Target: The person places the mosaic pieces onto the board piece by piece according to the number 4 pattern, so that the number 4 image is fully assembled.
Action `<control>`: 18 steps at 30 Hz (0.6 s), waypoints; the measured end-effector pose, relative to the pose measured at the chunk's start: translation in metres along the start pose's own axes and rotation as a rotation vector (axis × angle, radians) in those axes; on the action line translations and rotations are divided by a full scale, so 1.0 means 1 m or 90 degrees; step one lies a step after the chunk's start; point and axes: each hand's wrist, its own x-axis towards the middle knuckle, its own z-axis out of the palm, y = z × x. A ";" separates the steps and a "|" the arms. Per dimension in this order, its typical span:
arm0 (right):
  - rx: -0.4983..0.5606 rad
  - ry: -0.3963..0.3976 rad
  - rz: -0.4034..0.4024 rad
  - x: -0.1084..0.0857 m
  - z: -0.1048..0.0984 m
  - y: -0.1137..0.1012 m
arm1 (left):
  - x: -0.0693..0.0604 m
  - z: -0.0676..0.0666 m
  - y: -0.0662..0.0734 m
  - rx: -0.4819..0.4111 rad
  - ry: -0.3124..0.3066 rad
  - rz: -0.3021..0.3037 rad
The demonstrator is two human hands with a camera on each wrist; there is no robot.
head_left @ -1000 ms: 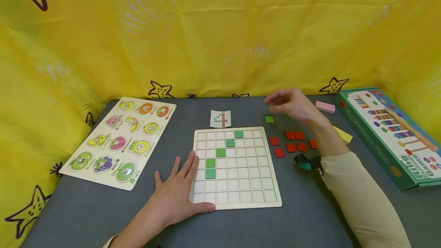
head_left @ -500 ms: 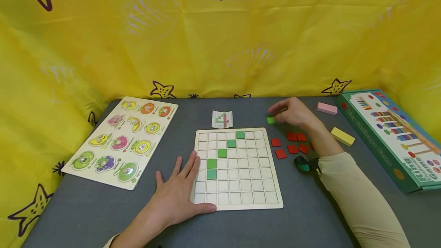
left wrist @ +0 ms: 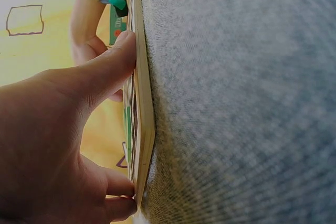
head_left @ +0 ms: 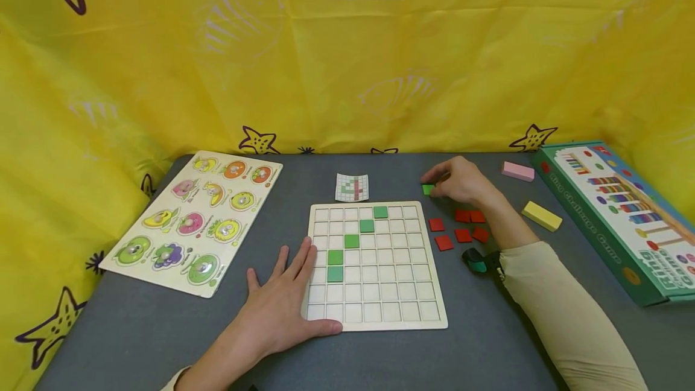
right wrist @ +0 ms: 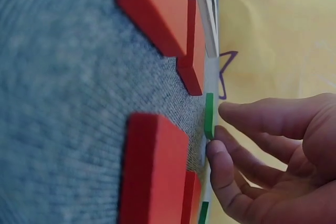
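My left hand (head_left: 279, 309) lies spread over the left edge of a white grid board (head_left: 374, 326), its thumb along the front edge. In the left wrist view the thumb (left wrist: 113, 64) rests on the board's rim. Several green square tiles (head_left: 335, 257) sit in the board's cells, running diagonally. Beyond the board's far right corner, my right hand (head_left: 461, 180) reaches down with bent fingers over a loose green tile (head_left: 428, 189). In the right wrist view, thumb and forefinger stand apart about that tile (right wrist: 209, 116), which is flat on the table.
Several red tiles (head_left: 463, 235) lie right of the board. A small pattern card (head_left: 352, 187) is behind it. Pink (head_left: 518, 171) and yellow (head_left: 542, 216) blocks lie near a boxed game (head_left: 619, 222). A fruit puzzle board (head_left: 198, 222) is at left, a yellow curtain (head_left: 326, 77) behind.
My right hand has come down and slightly left, to the loose green tile. The left hand stays on the board. The whole view has shifted slightly.
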 end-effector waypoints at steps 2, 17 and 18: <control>-0.003 0.000 0.002 0.000 0.000 0.000 | 0.000 0.000 0.000 -0.001 -0.001 -0.001; -0.037 0.012 0.003 0.001 0.004 -0.002 | 0.000 0.000 0.000 0.000 -0.006 -0.003; -0.038 0.013 0.004 0.002 0.004 -0.002 | 0.000 0.000 0.000 0.000 -0.007 -0.003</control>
